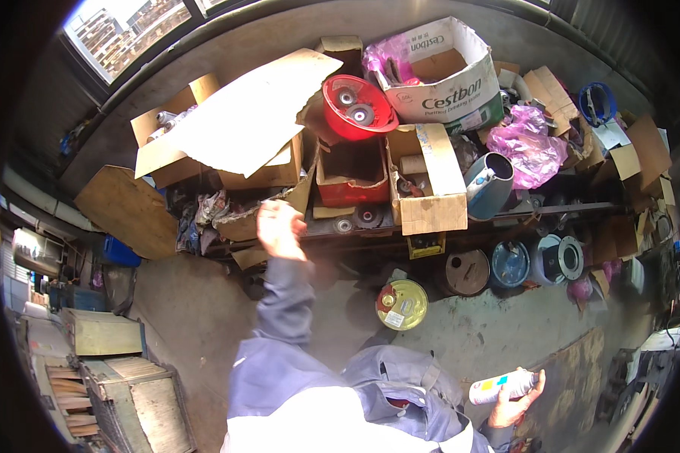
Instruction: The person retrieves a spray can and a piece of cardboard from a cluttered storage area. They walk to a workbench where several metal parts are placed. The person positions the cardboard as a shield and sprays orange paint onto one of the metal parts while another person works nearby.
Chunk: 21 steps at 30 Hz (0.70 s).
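My left hand (281, 229) is stretched forward to the bench, in front of the torn edge of a cardboard box (268, 219). Its fingers are loosely bent and apart, with nothing visible in them; bright light washes out detail, and I cannot tell whether they touch the cardboard. Low at the right, my right hand (512, 408) is wrapped around a white spray can (499, 387) with a coloured label, which lies tilted nearly sideways. To the right of my left hand stand a red open box (351, 192) and several grinding discs (343, 225).
A red bowl-shaped container (340, 124) holds round discs. Cardboard boxes (434, 215), a blue-grey bucket (489, 185) and pink plastic (529, 147) crowd the bench. On the floor stand a yellow-topped can (402, 304), a brown drum (467, 272) and a blue drum (510, 264).
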Tool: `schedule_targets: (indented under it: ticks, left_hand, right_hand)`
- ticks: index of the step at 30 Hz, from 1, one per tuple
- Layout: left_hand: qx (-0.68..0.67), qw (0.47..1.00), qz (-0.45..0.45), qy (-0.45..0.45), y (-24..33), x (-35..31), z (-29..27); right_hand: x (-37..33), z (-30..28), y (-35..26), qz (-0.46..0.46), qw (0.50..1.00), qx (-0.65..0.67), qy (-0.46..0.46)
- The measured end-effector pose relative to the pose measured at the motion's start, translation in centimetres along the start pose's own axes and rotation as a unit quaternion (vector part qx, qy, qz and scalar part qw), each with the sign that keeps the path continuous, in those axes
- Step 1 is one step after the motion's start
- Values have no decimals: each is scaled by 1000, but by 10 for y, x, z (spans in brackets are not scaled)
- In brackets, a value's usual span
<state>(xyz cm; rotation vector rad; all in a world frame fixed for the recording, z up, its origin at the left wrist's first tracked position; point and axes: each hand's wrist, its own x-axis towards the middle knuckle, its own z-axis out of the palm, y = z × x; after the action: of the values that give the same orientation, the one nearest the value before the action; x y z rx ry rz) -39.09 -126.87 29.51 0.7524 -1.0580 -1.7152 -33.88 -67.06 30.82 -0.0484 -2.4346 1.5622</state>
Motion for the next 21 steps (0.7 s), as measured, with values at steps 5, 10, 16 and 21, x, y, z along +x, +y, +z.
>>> schedule_targets:
  ticks: [5, 10, 16, 21]
  left_hand:
    - [-13, 982, -77, 173, 47, 151, -24]
    - [-38, 975, -172, 135, 44, 239, -38]
    - [-16, 997, -45, 66, 28, 268, -49]
    - [100, 995, 22, -3, 17, 238, 0]
  right_hand:
    - [-6, -1, 5, 7, 1000, -12, -9]
    - [-13, 7, 6, 9, 999, -26, 17]
    - [-28, 7, 4, 10, 997, 69, 19]
    - [-58, -6, 20, 39, 987, 147, 47]
